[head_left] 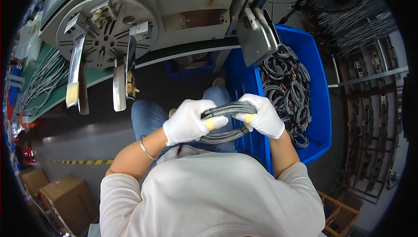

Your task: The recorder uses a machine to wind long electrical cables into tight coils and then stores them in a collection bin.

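A coil of grey braided cable (226,108) is stretched between my two hands, above my lap. My left hand (188,121), in a white glove with yellow tape on the thumb, is closed round the coil's left side. My right hand (262,116), gloved and taped the same way, grips its upper right side. Black bands show on the coil near both hands. Its lower strands hang in a loop under my thumbs. The fingers behind the coil are hidden.
A blue bin (321,106) at my right holds many coiled cables (287,89). Ahead stands a machine with a slotted round plate (106,32) and metal arms. Straight grey cables (41,82) lie on the green bench at left. Cardboard boxes (69,202) stand behind at left.
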Tool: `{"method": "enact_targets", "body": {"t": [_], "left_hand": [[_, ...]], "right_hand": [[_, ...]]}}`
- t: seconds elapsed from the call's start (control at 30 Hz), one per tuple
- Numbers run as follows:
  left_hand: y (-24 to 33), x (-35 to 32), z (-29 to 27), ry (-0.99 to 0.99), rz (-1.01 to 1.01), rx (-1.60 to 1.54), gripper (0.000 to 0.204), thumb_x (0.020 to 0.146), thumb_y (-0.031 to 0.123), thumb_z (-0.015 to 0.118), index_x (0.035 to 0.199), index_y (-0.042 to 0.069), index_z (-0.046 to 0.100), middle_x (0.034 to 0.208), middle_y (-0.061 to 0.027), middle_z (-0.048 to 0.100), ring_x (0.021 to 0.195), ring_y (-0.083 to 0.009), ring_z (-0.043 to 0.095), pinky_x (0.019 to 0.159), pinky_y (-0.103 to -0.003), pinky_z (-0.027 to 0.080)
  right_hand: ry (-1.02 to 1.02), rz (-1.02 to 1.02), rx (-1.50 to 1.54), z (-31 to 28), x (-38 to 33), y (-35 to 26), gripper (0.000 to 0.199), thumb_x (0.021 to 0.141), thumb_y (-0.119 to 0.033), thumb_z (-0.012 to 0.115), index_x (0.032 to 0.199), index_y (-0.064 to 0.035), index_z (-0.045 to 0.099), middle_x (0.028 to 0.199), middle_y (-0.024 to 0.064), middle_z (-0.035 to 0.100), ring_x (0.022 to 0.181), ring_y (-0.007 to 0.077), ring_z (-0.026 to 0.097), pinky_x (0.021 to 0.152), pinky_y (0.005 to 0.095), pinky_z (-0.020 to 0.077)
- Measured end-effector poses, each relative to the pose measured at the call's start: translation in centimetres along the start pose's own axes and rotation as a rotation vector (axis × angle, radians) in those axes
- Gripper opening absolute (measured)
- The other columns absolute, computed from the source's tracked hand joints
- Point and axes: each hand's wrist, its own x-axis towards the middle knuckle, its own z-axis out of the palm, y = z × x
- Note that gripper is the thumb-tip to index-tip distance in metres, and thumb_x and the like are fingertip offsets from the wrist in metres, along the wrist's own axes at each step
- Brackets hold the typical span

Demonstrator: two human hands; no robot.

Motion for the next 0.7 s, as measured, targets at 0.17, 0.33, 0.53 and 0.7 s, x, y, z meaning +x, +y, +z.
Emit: {"method": "enact_targets", "body": {"t": [0.17,0.33,0.53,0.7], "left_hand": [[-3.3,2.7,2.2,-0.141,0.054,-0.285,0.046,0.081,0.020,0.071,0.118,-0.001,0.053,0.089,-0.0071,0.063,0.081,-0.0107,0.061,0.072,-0.024,0.049],[-9.2,1.1,-1.4,0.162,0.131,-0.333,0.065,0.086,0.020,0.068,0.138,-0.002,0.036,0.100,-0.0106,0.062,0.097,-0.0160,0.059,0.089,-0.029,0.047],[-13.2,-3.6,-3.6,0.293,-0.033,-0.579,0.057,0.088,0.018,0.063,0.136,-0.003,0.041,0.100,-0.0112,0.062,0.095,-0.0140,0.059,0.087,-0.028,0.047],[-18.0,-5.4,-6.1,0.466,-0.098,-0.100,0.050,0.088,0.022,0.061,0.128,-0.005,0.049,0.115,-0.0170,0.062,0.108,-0.0235,0.059,0.095,-0.032,0.044]], "right_hand": [[0.096,0.175,0.042,-4.0,-1.9,0.5,0.014,0.079,-0.009,0.069,0.084,0.0003,0.060,0.054,-0.0003,0.051,0.039,0.0064,0.045,0.038,0.0212,0.0346],[0.629,0.109,-0.224,-14.3,-6.4,0.9,0.028,0.085,-0.025,0.065,0.091,0.0026,0.063,0.053,-0.0025,0.047,0.038,0.0061,0.038,0.037,0.0221,0.0307],[1.057,0.104,-0.946,-22.3,1.3,2.0,0.039,0.085,-0.027,0.066,0.111,0.0011,0.060,0.085,0.0116,0.061,0.072,0.0223,0.060,0.065,0.0352,0.0485],[0.724,-0.133,-0.838,-23.8,6.0,8.4,0.036,0.090,-0.019,0.058,0.119,0.0035,0.056,0.114,0.0232,0.061,0.105,0.0336,0.059,0.091,0.0356,0.0444]]}}
